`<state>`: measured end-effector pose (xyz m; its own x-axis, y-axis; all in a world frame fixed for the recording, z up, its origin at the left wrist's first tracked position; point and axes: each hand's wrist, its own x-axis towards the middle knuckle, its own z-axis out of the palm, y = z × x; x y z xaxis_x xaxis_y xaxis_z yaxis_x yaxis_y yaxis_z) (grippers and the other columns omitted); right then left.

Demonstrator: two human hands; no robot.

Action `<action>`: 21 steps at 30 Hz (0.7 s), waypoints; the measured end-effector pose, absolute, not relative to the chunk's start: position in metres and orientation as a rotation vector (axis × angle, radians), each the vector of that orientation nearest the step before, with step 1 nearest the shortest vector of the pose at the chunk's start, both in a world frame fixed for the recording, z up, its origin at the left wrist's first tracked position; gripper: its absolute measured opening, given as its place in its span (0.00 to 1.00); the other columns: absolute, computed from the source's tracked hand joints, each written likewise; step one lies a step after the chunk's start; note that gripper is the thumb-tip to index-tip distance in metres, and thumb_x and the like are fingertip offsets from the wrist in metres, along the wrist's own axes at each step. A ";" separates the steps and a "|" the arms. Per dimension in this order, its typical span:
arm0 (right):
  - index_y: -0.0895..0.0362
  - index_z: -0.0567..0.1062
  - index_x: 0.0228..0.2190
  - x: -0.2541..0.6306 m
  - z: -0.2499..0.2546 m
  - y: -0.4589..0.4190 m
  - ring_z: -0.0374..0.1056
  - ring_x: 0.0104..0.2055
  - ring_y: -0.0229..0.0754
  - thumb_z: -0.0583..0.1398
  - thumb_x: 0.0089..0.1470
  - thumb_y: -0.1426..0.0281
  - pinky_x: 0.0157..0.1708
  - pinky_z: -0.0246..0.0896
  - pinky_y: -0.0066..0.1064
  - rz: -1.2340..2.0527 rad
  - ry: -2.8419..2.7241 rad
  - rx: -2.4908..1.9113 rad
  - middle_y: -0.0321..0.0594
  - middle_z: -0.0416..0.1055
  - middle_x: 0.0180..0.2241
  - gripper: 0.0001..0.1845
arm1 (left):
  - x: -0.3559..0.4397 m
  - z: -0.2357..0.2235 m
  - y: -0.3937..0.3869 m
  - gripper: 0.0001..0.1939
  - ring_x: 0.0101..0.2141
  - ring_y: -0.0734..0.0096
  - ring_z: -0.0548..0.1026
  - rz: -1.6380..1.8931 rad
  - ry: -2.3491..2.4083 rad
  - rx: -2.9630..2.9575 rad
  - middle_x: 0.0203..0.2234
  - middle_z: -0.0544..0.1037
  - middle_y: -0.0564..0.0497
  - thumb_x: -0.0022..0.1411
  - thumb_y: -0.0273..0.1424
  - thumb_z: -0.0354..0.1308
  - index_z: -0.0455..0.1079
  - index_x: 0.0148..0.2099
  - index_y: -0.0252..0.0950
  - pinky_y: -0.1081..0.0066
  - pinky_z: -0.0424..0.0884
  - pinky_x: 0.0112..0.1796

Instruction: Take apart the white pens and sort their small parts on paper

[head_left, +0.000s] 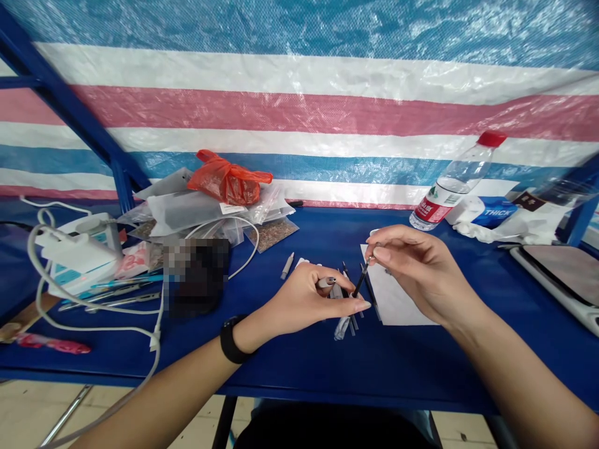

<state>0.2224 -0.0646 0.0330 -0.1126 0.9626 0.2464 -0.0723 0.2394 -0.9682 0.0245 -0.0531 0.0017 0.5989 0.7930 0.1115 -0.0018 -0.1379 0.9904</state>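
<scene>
A striped tarpaulin point(299, 112) in blue, white and pink hung behind a blue steel frame point(60, 93) and filled the top of the view. Below it ran the blue worktop point(374, 374), with open blue surface along its front edge beneath the forearms. A flat grey device point(559, 280) was cut off by the right side of the view. A white charger point(77, 246) and its looping cable point(93, 327) lay at the left, and the cable ran off the bottom edge. A blurred dark patch point(196, 277) hid whatever lay beside them. Farther back stood a water bottle point(452, 184) with a red cap, and an orange plastic bag point(228, 179) sat on a heap of clear packets point(206, 212).

At the centre, a white paper sheet point(395, 293) lay beside scattered thin dark sticks point(350, 318). The right hand point(421, 271) pinched a thin black rod point(361, 277) near its upper end, above the paper. The left hand point(304, 299), with a black wristband point(233, 338), was curled narrowly around a small grey piece point(326, 282), just beside the rod. Its fingers partly covered the piece, so its shape could not be made out.
</scene>
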 end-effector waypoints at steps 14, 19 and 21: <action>0.48 0.85 0.32 0.220 0.030 -0.063 0.74 0.34 0.37 0.74 0.49 0.67 0.37 0.72 0.30 1.117 -1.356 -0.853 0.34 0.79 0.31 0.06 | 0.025 0.002 -0.051 0.19 0.17 0.83 0.50 0.723 0.705 1.590 0.13 0.59 0.61 0.53 0.45 0.73 0.77 0.27 0.33 0.74 0.47 0.19; 0.48 0.85 0.32 0.220 0.028 -0.063 0.73 0.34 0.37 0.73 0.51 0.70 0.37 0.71 0.29 1.104 -1.398 -0.854 0.35 0.78 0.31 0.05 | 0.025 0.001 -0.051 0.19 0.17 0.84 0.49 0.729 0.711 1.589 0.13 0.57 0.62 0.52 0.45 0.73 0.76 0.27 0.33 0.74 0.45 0.19; 0.47 0.85 0.32 0.222 0.027 -0.063 0.73 0.34 0.36 0.72 0.51 0.70 0.37 0.71 0.28 1.104 -1.379 -0.854 0.34 0.78 0.31 0.05 | 0.024 0.001 -0.051 0.19 0.17 0.84 0.50 0.720 0.721 1.585 0.13 0.58 0.62 0.52 0.45 0.73 0.76 0.27 0.33 0.74 0.45 0.19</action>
<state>0.2218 -0.0627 0.0274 -0.1196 0.9426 0.3117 -0.0980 0.3012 -0.9485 0.0242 -0.0512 0.0013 0.6174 0.7846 0.0565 0.0573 -0.1165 0.9915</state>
